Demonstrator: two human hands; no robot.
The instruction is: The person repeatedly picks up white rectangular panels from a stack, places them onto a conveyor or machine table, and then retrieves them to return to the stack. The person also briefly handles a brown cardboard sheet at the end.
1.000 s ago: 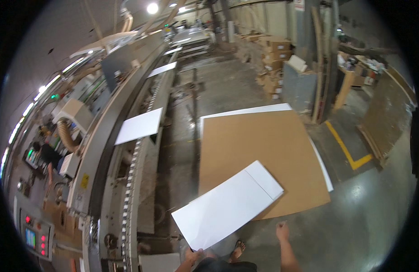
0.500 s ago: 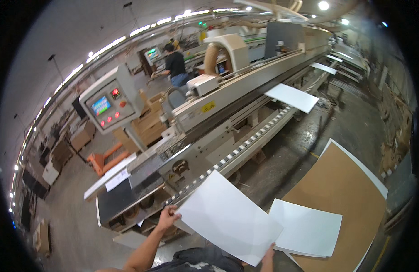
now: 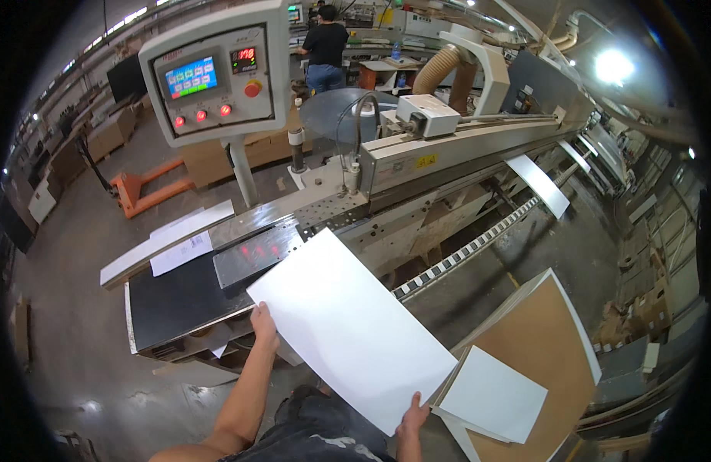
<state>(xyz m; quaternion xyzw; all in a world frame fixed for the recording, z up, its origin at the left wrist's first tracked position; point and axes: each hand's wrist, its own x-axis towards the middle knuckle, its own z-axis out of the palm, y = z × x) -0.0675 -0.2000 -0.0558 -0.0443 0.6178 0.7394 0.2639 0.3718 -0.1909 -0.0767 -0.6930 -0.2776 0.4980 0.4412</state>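
Observation:
A white rectangular panel (image 3: 352, 323) is held between my two hands in front of the long machine. My left hand (image 3: 265, 327) grips its left edge, close to the black machine table (image 3: 178, 304). My right hand (image 3: 412, 418) holds the near right edge, with the thumb showing along it. The panel's far corner overlaps the machine's metal plate (image 3: 252, 254). Beside my right hand, a smaller white panel (image 3: 498, 393) lies on a stack of brown-faced boards (image 3: 536, 339).
A control box (image 3: 217, 73) with a lit screen stands at the upper left. Another white panel (image 3: 542, 185) rests farther along the machine over the roller track (image 3: 471, 246). An orange pallet jack (image 3: 144, 189) is on the floor. One person (image 3: 325, 50) stands in the background.
The held panel has come up over the machine's near end, in both hands. My view has shifted closer to the control box. The panel on the track has moved farther off.

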